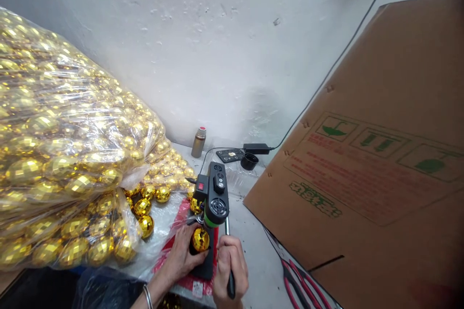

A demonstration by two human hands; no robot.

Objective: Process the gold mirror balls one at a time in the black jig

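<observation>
My left hand (181,254) is closed around a shiny gold mirrored ball (200,239), low in front of a small black machine (218,195) with round grilles and a green band. A black base plate (206,266) lies beneath the ball, over a red plastic sheet (174,239). To the right of the ball, my right hand (229,270) is wrapped round the black handle (231,286) of a metal lever rising beside the machine. Another gold ball (195,205) sits behind my left hand, partly hidden by the machine.
A large clear bag (72,145) of gold balls fills the left. Loose balls (146,227) lie beside it. Behind the machine are a bottle (198,142), a black cup (249,161) and a power adapter (256,148). A cardboard box (377,164) and red-handled scissors (302,286) are right.
</observation>
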